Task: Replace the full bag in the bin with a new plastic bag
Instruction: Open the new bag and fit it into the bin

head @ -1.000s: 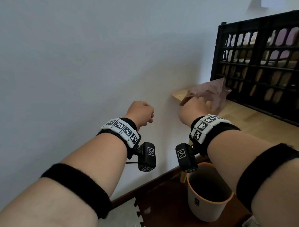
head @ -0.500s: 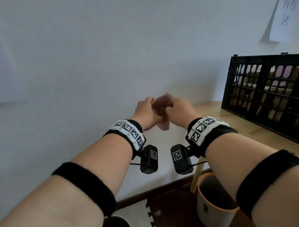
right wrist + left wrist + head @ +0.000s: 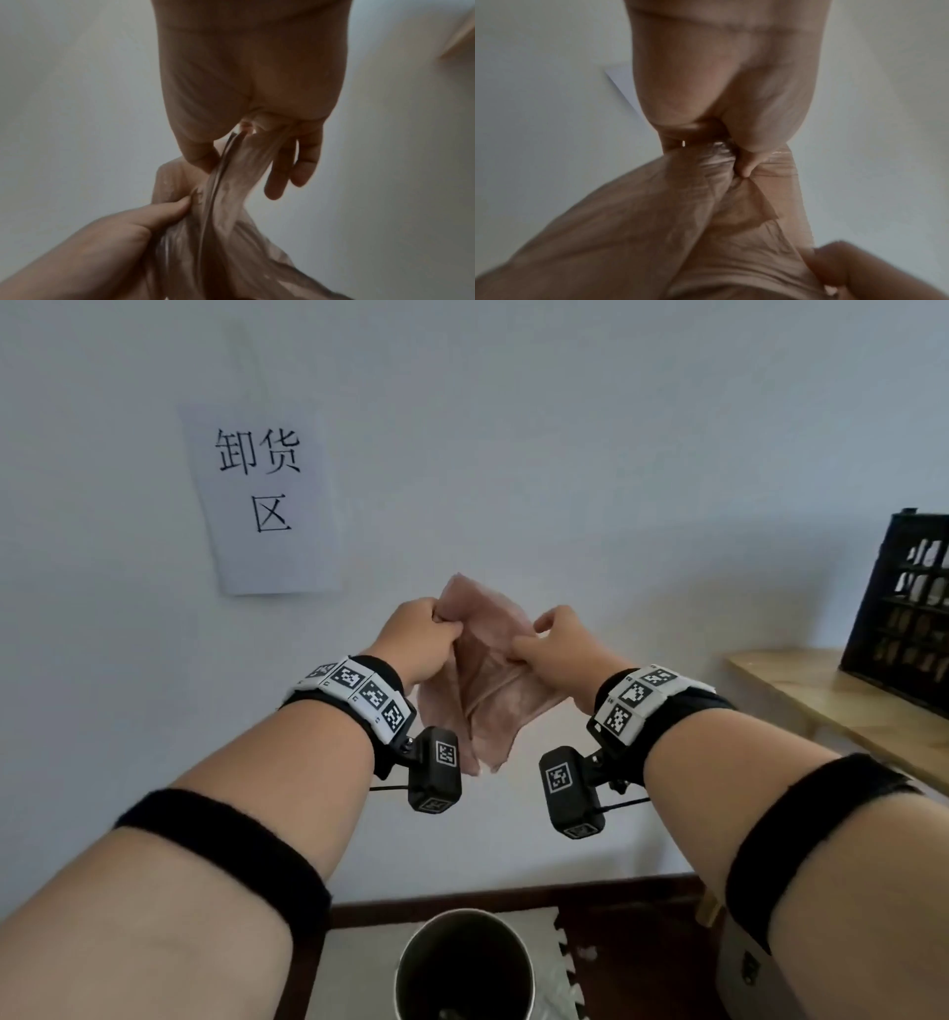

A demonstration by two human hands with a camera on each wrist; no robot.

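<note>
Two hands were engaged on one pinkish plastic bag [image 3: 488,680], held in the air in front of the wall, above and beyond the bin [image 3: 464,968]. The left hand [image 3: 418,636] was closed on a bunched edge of the film at roughly 10 o'clock of the bag; in the left wrist view its fingers [image 3: 748,166] were seen curled into the gathered plastic. The right hand [image 3: 557,647] pinched the opposite edge at roughly 3 o'clock, thumb against fingers [image 3: 276,182], with film drawn taut between them. Neither hand was nearer the bag than the other; both were in contact with it.

The long axis of the bag ran from 12 to 6 o'clock, with one corner raised above the knuckles and the loose, still-folded end hanging toward the bin. The bin stood on the floor at 6 o'clock, directly beneath the gap between the wrists, its mouth upward and no liner visible over its rim. It was judged that the layers had not yet been separated, and that the mouth would need to be opened before lowering. A paper sign [image 3: 262,500] was fixed to the wall at 10 o'clock.
</note>
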